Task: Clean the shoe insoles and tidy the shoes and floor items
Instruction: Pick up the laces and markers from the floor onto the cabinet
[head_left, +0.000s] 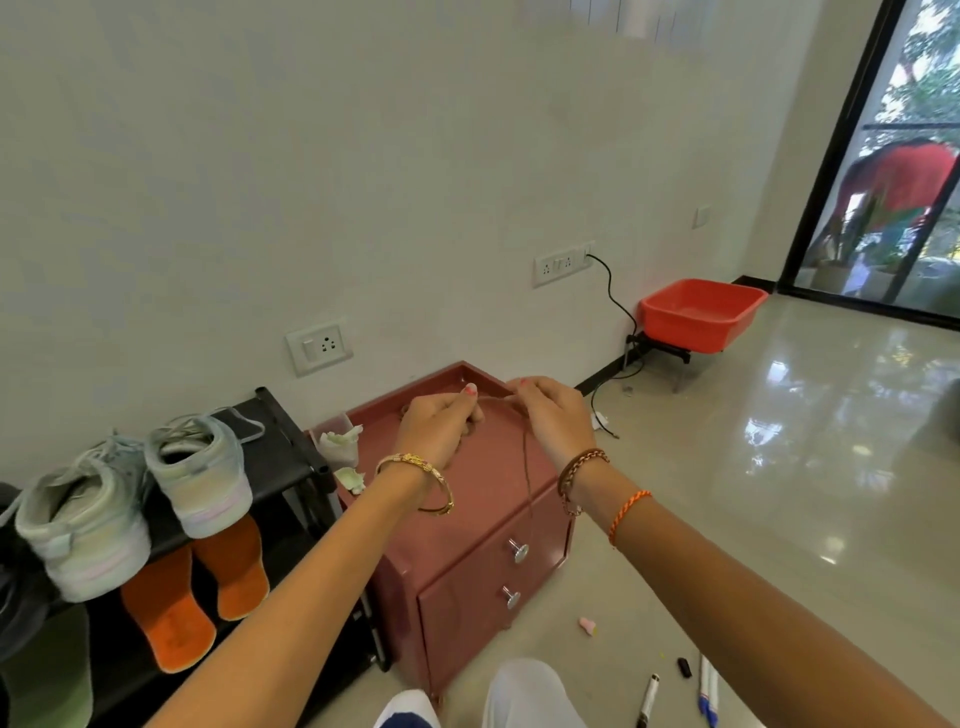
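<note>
Over cabinet (467, 483), both hands pinching string (525, 457).

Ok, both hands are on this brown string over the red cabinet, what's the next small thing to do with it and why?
Probably gather the string into a small coil: the left hand and right hand pinch it over the cabinet, and a long end dangles past the drawer front. Coiling would keep it from trailing while the markers on the floor wait.

You're in a home room: shoe rack (291, 441) with sneakers (200, 473), small cabinet (467, 545), tiled floor (779, 493), wall sockets (319, 345).
</note>
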